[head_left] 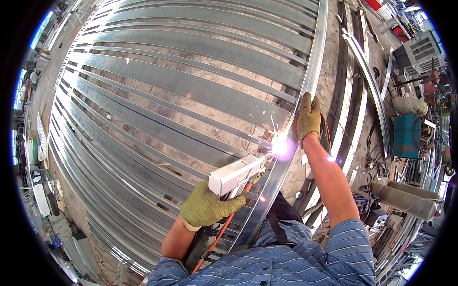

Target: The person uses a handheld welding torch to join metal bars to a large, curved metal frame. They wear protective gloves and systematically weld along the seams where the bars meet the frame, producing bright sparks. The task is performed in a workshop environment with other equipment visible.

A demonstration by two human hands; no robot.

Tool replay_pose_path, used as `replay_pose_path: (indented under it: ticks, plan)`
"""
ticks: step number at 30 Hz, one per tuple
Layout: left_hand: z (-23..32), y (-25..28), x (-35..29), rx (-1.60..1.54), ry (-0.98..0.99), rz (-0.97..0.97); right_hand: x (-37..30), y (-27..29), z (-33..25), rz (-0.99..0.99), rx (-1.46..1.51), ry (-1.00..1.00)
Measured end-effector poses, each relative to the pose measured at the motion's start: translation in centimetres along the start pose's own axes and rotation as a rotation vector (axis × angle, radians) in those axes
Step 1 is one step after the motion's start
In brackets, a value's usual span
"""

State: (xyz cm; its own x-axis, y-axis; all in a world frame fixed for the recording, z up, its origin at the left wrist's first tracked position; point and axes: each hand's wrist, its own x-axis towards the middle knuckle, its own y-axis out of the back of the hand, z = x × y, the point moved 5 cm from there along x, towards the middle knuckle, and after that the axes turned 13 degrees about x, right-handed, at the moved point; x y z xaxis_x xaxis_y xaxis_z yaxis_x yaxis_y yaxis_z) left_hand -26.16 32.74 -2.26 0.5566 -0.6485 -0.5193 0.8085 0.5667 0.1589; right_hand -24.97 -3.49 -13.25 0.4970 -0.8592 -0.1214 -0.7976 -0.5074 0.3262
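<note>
Cluttered workshop floor (69, 193), blinding glare (280, 146) at a slatted metal frame (214, 94)

Brown, dusty floor, brightest towards the far left. Spread over it, from near to far, the large silvery frame, bordered on the right by a long, flat, silvery metal rail (312, 66). Farther right, loose strips of shiny metal (371, 81), a teal box-shaped machine (407, 136) and dusty tan cylinders (405, 200).

Near the middle, grasped in the olive-green gloved left hand (210, 205): a white, box-shaped torch (236, 176), nozzle (263, 156) pointing right and far, towards the rail. At its tip, the white-violet glare, with orange sparks (274, 126) flying, at the rail's left edge; exact contact lost in the brightness. Just beyond, the olive-green gloved right hand (309, 117), laid along the rail's right edge, fingers together; impossible to tell whether gripping or only pressing.

Possible troubles, as a judgement: burns to the bare right forearm (329, 181) or holes in the blue striped shirt (267, 267), from stray sparks; a scorched right glove, from lying so near the glare. Also possible: a wandering nozzle, from a wobble of the left wrist or a tug on the orange hose (223, 231) trailing towards the near edge; a shifted rail, if loose, from a slackened right hand.
</note>
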Motion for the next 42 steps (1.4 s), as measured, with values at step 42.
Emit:
replay_pose_path:
  ticks: [42]
  plan:
    - [1.4,-0.1,-5.5,0.055,0.127,0.053,1.0,0.0,1.2,-0.057,-0.004,-0.016]
